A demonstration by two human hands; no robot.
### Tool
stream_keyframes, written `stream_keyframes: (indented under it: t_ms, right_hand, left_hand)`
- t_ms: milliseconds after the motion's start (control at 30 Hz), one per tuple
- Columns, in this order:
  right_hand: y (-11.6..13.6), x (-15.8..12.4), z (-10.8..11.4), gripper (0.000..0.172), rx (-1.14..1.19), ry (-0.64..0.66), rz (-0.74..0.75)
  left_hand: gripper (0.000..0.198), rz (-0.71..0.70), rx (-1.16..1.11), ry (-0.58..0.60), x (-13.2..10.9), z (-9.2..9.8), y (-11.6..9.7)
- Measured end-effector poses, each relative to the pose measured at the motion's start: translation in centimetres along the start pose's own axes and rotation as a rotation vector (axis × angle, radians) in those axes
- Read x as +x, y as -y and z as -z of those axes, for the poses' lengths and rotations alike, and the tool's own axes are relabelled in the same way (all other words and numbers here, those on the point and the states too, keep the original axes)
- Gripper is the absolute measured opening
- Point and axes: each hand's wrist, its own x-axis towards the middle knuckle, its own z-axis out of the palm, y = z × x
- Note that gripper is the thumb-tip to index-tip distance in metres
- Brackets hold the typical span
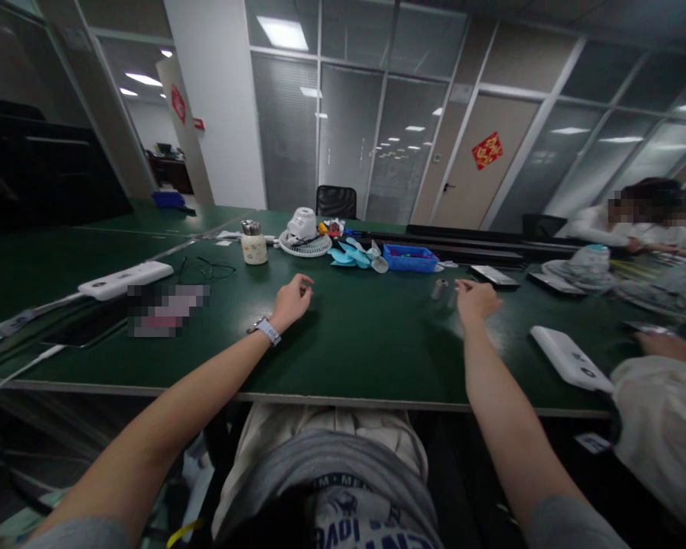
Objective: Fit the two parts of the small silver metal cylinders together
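Note:
My left hand (290, 300) rests on the green table (354, 343), fingers curled in a loose pinch, a watch on its wrist; what it holds, if anything, is too small to see. My right hand (476, 298) also lies on the table with fingers curled, pinching something small I cannot make out. Just left of it stand small grey metal cylinders (439, 288). Farther back lie a white fan housing with its grille (304, 235), pale blue fan blades (354, 254) and a blue parts tray (410, 258).
A cream bottle with a metal cap (254, 243) stands back left. White power strips lie at left (126, 279) and right (570, 358). A phone (85, 328) lies at the left edge. Other people sit at the right, one sleeve (663, 435) close by.

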Motion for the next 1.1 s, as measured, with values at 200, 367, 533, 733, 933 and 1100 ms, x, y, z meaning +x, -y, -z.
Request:
stream_keyframes:
  t_ms: [200,367,533,733,933,1100]
  right_hand:
    - [-1.0,-0.2,-0.8,0.025,-0.077,0.023,-0.154]
    - [-0.8,0.0,-0.8,0.027,-0.096,0.041,-0.187]
    - [-1.0,-0.5,-1.1,0.034,-0.145,0.028,-0.158]
    - [-0.9,-0.9,-3.6,0.051,-0.130,-0.077,0.024]
    - [-0.4,0.1,-5.3,0.047,-0.171,-0.069,0.126]
    - [0.5,-0.4,-5.1,0.041,-0.125,-0.084,0.169]
  left_hand:
    - [0.021,0.012,-0.006,0.000,0.0,0.1,0.0]
    - [0.021,0.015,0.013,0.008,-0.1,0.1,-0.2]
    - [0.021,0.011,0.010,0.016,0.0,-0.1,0.0]
    - [0.021,0.019,0.014,0.020,0.0,-0.2,0.1]
    - [0.021,0.008,0.016,0.021,-0.1,-0.4,0.5]
    - [0.020,-0.008,0.013,0.024,0.0,-0.5,0.7]
